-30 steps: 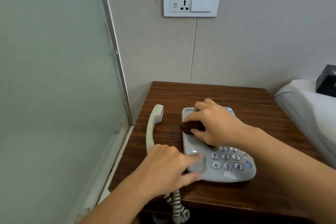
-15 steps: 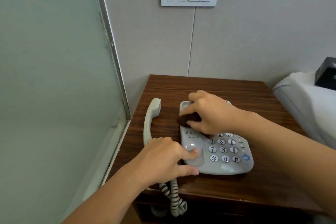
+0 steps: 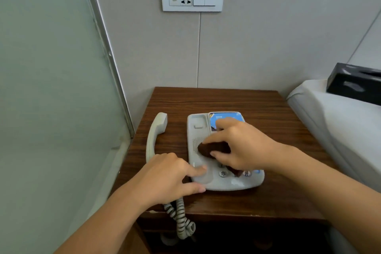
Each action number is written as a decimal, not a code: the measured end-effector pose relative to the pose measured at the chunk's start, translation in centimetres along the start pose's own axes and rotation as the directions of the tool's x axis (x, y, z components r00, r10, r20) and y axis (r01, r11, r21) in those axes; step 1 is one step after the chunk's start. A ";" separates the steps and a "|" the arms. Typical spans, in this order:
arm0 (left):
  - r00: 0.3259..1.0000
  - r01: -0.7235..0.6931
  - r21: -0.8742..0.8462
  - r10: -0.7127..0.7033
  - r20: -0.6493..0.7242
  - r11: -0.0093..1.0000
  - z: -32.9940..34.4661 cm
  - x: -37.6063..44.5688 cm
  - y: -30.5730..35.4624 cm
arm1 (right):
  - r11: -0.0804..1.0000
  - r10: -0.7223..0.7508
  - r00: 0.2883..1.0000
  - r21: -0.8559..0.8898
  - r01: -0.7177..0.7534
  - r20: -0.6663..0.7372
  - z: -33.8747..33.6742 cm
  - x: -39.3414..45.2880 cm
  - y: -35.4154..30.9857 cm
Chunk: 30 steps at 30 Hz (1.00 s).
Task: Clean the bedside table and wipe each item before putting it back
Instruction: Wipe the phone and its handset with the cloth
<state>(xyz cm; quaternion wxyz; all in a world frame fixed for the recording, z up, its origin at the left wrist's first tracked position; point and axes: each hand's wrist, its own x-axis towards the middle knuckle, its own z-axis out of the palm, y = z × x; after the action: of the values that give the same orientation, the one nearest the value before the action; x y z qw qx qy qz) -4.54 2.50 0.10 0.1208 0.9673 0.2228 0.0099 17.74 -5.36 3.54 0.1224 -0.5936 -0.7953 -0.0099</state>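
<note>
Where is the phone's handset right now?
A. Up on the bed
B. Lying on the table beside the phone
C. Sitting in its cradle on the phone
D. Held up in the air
B: the handset lies flat on the wooden table, left of the phone base, whose cradle is empty.

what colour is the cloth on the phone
Dark brown cloth, seen in the head view, pressed on the phone base.

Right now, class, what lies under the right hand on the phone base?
A dark brown cloth, gripped by the right hand, lies on the phone base. Most keypad buttons are covered; only the bottom row peeks out.
</note>
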 end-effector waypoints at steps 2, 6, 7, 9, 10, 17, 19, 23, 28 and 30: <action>0.996 -0.009 -0.014 0.008 -0.088 1.000 0.1 0.2 -0.1 | 0.996 0.086 0.992 0.025 -0.084 -0.087 -1.3 -0.5 0.6; 0.975 -0.094 -0.039 0.084 -0.207 0.995 0.8 1.2 0.4 | 0.989 0.147 0.978 0.048 -0.141 -0.146 -3.0 -5.1 0.0; 0.977 -0.100 -0.018 0.094 -0.191 0.995 1.0 1.5 0.8 | 0.989 0.146 0.981 0.028 -0.144 -0.127 -2.3 -6.3 -0.8; 0.984 -0.097 0.018 0.099 -0.148 0.995 1.3 2.1 1.3 | 0.991 0.128 0.986 -0.008 -0.130 -0.109 0.1 -8.1 -2.7; 0.986 -0.094 0.022 0.096 -0.137 0.995 1.3 2.2 1.4 | 0.993 0.117 0.986 -0.019 -0.120 -0.119 1.5 -8.7 -3.5; 0.996 -0.083 0.084 0.086 -0.028 0.993 0.8 2.4 1.7 | 0.951 0.279 0.934 -0.075 -0.301 -0.222 3.0 -13.1 -2.8; 0.996 -0.086 0.089 0.087 -0.012 0.992 0.9 2.4 1.7 | 0.926 0.331 0.909 -0.100 -0.365 -0.252 2.8 -12.8 -2.9; 0.996 -0.082 0.066 0.083 -0.020 0.994 0.9 2.4 1.6 | 0.952 0.255 0.930 -0.099 -0.289 -0.263 4.5 -9.3 -6.4; 0.997 -0.072 0.030 0.073 -0.032 0.997 0.8 2.5 1.2 | 0.919 0.346 0.905 -0.103 -0.379 -0.246 3.7 -10.7 -5.3; 0.998 -0.063 0.023 0.064 -0.021 0.998 0.7 2.5 1.3 | 0.884 0.397 0.886 -0.161 -0.439 -0.238 2.8 -11.6 -4.3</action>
<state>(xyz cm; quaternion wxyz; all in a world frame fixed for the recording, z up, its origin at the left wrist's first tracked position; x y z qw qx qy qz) -1.69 2.30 -0.32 0.1072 0.9750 0.1934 0.0219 16.24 -17.14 -0.97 0.1367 -0.7574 -0.6260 -0.1260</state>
